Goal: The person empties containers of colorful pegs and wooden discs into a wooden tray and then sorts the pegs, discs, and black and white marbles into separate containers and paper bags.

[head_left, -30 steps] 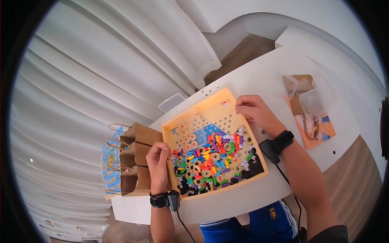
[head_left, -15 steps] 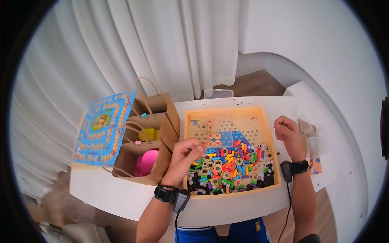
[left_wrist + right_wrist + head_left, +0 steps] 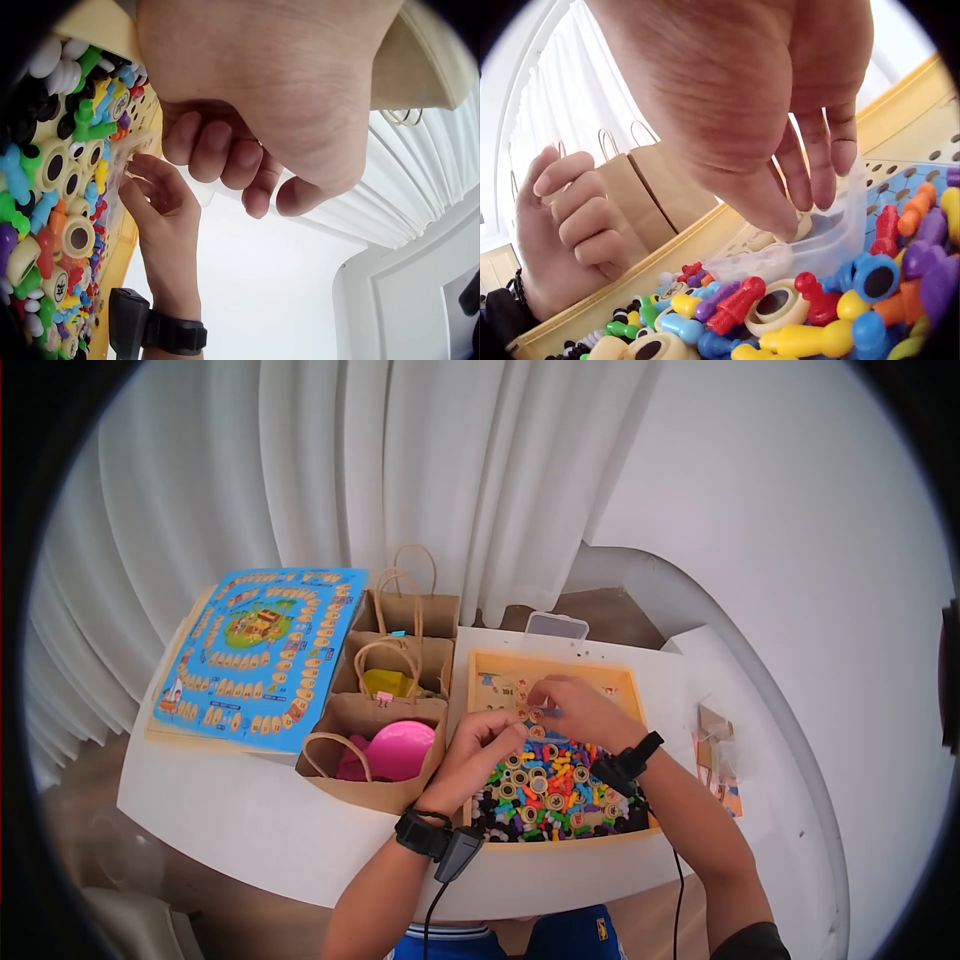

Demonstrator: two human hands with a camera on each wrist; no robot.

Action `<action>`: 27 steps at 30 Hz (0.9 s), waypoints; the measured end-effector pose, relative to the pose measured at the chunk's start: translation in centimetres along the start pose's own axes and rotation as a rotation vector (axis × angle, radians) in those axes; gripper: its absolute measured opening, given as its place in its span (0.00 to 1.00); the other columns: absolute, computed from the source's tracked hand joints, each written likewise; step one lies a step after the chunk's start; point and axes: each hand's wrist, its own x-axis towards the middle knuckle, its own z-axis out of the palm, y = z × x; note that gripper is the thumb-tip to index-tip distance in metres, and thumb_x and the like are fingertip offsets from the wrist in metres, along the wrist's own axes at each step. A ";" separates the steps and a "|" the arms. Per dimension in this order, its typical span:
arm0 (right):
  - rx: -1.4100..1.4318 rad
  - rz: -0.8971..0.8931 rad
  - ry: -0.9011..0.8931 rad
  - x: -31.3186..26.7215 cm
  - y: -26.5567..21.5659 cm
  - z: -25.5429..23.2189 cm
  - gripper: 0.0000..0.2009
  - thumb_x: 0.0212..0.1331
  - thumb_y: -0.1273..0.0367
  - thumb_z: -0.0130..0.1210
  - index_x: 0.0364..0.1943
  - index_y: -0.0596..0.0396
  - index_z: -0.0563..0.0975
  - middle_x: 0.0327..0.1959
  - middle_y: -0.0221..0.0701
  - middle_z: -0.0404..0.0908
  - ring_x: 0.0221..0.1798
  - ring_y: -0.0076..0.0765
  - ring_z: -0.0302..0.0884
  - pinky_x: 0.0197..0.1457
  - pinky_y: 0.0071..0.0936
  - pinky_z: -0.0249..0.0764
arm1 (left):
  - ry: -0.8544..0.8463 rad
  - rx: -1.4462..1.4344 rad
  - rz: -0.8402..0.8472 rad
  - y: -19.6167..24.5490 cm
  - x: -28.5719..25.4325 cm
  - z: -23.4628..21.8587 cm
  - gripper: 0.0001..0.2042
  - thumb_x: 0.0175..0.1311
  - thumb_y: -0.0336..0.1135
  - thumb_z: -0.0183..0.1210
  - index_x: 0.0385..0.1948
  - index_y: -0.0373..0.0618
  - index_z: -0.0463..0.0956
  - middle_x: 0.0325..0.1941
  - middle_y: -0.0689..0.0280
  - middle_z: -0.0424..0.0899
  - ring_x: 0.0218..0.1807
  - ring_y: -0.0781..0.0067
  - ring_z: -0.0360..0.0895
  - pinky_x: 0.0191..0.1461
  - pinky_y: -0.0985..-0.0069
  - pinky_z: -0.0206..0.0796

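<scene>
A shallow wooden tray (image 3: 556, 844) holds coloured pegs (image 3: 810, 339) and round pale discs (image 3: 776, 306). Within it sits a clear plastic box (image 3: 832, 251) with discs inside. My right hand (image 3: 582, 712) reaches down into this box; in the right wrist view its thumb rests at a disc and the fingers extend nearly straight behind. Whether it grips the disc cannot be told. Over the tray's left edge hovers my left hand (image 3: 482, 752), loosely curled, with nothing visible between thumb and fingers (image 3: 244, 163).
Left of the tray stand brown paper bags (image 3: 375, 796), one holding a pink item (image 3: 402, 750). A blue game board (image 3: 262, 670) lies farther left. Behind the tray is a clear lid (image 3: 556, 627); clear containers (image 3: 727, 755) stand to the right.
My right hand has moved left from beyond the tray's right edge into the clear box. The left hand stays near the left edge. The head view has turned left, showing more of the bags.
</scene>
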 end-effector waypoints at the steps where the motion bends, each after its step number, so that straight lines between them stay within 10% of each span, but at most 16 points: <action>1: 0.032 0.046 -0.018 0.1 -0.4 -0.2 0.11 0.60 0.70 0.64 0.45 0.59 0.81 0.43 0.43 0.86 0.48 0.50 0.84 0.54 0.42 0.80 | -0.008 0.002 -0.007 -0.1 0.0 0.0 0.12 0.76 0.35 0.57 0.28 0.41 0.75 0.26 0.79 0.71 0.31 0.91 0.63 0.34 0.84 0.54; 27: 0.130 0.155 -0.026 -0.8 -2.1 -0.6 0.10 0.54 0.68 0.71 0.36 0.58 0.83 0.32 0.36 0.86 0.35 0.38 0.84 0.42 0.33 0.79 | -0.004 -0.008 0.062 -0.5 0.3 0.2 0.11 0.74 0.32 0.58 0.28 0.41 0.76 0.25 0.78 0.71 0.29 0.89 0.62 0.33 0.82 0.52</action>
